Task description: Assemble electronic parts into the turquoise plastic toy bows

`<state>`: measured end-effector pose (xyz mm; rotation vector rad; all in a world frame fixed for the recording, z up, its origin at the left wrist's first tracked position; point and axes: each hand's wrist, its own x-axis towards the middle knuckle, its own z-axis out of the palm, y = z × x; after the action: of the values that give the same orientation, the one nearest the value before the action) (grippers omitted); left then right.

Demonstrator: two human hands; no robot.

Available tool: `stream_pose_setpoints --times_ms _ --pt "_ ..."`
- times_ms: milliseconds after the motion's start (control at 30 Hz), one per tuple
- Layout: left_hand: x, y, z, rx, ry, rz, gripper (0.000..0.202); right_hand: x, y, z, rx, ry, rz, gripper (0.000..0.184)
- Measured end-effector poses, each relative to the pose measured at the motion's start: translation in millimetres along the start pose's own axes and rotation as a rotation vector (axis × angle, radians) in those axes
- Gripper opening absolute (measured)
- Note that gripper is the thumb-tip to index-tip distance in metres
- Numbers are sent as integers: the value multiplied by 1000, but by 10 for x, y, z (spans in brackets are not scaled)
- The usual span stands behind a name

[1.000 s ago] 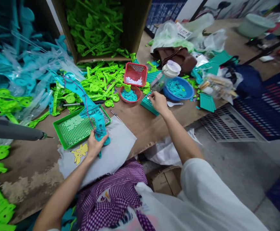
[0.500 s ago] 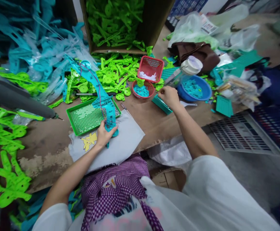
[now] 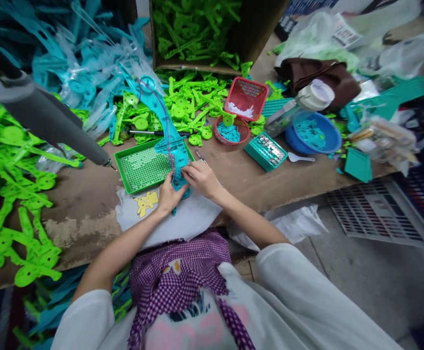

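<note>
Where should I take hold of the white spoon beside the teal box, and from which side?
Probably best by the handle, from the near side, with the right hand. The white spoon lies with its handle pointing right and its scoop close to the teal box; the blue bowl crowds the far side, while bare tabletop lies on the near side.

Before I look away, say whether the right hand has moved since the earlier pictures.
Yes. Judged against the teal box, the right hand has moved left and down the view, to the blue plastic piece.
</note>
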<state>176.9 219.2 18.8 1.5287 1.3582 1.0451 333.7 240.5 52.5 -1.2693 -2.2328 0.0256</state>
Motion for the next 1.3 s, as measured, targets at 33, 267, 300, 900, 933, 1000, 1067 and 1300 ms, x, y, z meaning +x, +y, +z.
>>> stream_pose_setpoints --times_ms 33,267,300,900,933,1000,1067,1300 --pt "-1 5 -1 -3 2 -5 47 -21 0 -5 2 -6 18 28" --pt "-11 66 -18 -25 -20 -24 46 -120 -106 -126 261 85 164 30" --pt "-10 66 -18 -28 -20 -24 46 -108 -115 -129 277 117 200 29" --pt "-7 79 -31 -4 -3 -46 44 -206 -1 85 207 98 91 28" --pt "-7 84 -33 0 1 -56 44 -243 56 -8 187 142 112 29" --pt "-6 95 -39 10 5 -76 44 -322 308 -288 93 281 248 31" --pt "-4 107 -45 13 1 -81 43 -395 733 -646 -57 399 512 33" --pt "-5 134 -52 30 5 -75 43 -533 1969 -1296 -345 49 832 27"
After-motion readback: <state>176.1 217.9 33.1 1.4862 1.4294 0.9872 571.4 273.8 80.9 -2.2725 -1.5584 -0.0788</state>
